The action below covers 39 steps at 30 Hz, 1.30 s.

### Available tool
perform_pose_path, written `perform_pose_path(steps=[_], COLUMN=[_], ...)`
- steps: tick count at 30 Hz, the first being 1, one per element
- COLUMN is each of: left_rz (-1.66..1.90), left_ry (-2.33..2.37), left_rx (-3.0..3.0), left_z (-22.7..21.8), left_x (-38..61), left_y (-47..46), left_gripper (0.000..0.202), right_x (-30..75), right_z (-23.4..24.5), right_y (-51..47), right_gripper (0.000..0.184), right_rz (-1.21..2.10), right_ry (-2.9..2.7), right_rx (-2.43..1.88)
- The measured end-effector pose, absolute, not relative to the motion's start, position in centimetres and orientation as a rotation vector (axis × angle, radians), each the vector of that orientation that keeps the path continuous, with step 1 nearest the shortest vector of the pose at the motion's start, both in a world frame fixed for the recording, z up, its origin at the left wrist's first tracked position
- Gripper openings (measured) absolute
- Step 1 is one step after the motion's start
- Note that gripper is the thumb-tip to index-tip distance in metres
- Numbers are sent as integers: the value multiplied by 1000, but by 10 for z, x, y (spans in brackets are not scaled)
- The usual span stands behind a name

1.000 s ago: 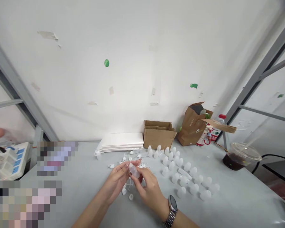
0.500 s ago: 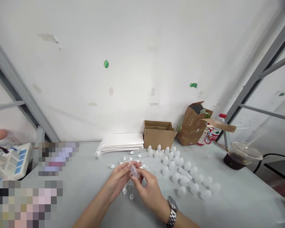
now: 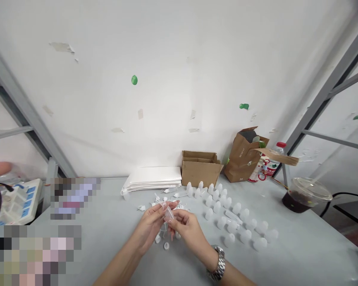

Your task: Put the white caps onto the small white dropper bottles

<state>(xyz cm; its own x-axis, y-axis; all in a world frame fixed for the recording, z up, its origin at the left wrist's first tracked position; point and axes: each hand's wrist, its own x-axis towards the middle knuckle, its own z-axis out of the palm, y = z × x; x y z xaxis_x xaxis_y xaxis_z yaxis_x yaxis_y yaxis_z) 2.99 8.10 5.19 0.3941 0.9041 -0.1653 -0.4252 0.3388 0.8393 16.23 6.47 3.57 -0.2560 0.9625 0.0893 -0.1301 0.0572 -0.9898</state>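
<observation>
The translucent bottle is held up between the person's two bare hands, above the grey desk and in front of the body. Its long axis is tilted: the far end leans up and toward the left, the near end down and toward the right, so that the line of the bottle runs from one hand to the other. The left hand is nearer the far end, its fingers closed about that end from the left; the right hand is nearer the near end, its grip pinching the body from the right between thumb and fingers. Both hands thus seem to be gripping the same piece, one at each end of its axis. Whether anything is fitted on the far end cannot be told, as the fingers cover part of it. Below and around the hands lie loose white caps, with one cap standing alone on the near side. To the right of the right hand, well apart from the held piece, a spread of similar bottles rests on the desk, most of them upright; behind them stands a cardboard box.
</observation>
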Motion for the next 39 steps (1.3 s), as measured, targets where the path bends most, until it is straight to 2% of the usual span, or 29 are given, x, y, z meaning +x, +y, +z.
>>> perform_pose_path(steps=[2,4,9,12,18,24,33,39], left_rz=[957,961,947,972,1102,1104,1049,1061], left_ry=[702,681,646,681,751,738,784,891], left_rx=[819,840,873,887,811,827,826,937], left_z=[54,55,58,57,49,48,52,62], left_x=[30,29,21,20,29,36,35,34], left_y=[80,80,82,83,83,82,90,99], left_gripper=[28,27,33,32,28,33,35,36], right_x=[163,163,163,164,169,168,155,160], right_z=[38,38,37,38,41,37,27,32], right_y=[67,69,69,69,74,75,77,79], right_gripper=[29,30,37,40,31,40,49,44], right_rz=[1674,1818,1890,1853,1559,1520,1725,1501], right_ry=[-1183,-1081,-986,-1031,-1231,-1232,-1005,-1178], right_rx=[-734,-578,-479,-543,-792,-804,-610,-812])
